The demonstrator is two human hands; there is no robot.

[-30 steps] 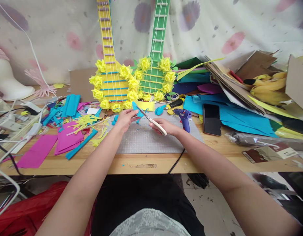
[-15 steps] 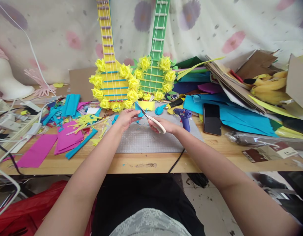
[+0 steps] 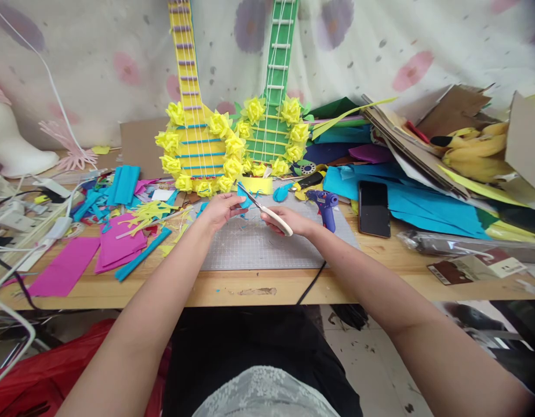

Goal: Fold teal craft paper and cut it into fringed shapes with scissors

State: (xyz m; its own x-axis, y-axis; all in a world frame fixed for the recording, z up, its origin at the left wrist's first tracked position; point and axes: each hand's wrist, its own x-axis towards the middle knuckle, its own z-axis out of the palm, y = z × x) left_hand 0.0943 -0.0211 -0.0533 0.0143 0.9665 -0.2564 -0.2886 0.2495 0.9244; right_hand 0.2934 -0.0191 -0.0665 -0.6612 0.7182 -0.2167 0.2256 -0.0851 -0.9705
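My left hand [image 3: 219, 209] pinches a small piece of blue paper [image 3: 245, 200] over the grey cutting mat [image 3: 267, 246]. In my right hand [image 3: 288, 220] are scissors [image 3: 267, 211] with cream handles. Their blades point up and left into the blue paper. Both hands hover just above the mat's far edge, in front of two paper guitars, a yellow guitar [image 3: 193, 133] and a green guitar [image 3: 273, 127], each ringed with yellow paper flowers.
A blue glue gun [image 3: 324, 205] stands right of my right hand, a black phone [image 3: 374, 209] beyond it. Pink paper sheets [image 3: 115, 246] and blue strips lie left. Cardboard and coloured paper pile up at the right. Cables and a power strip [image 3: 15, 217] sit far left.
The hands stay in nearly the same place; the scissors and blue paper shifted slightly, as the blades work at the paper.
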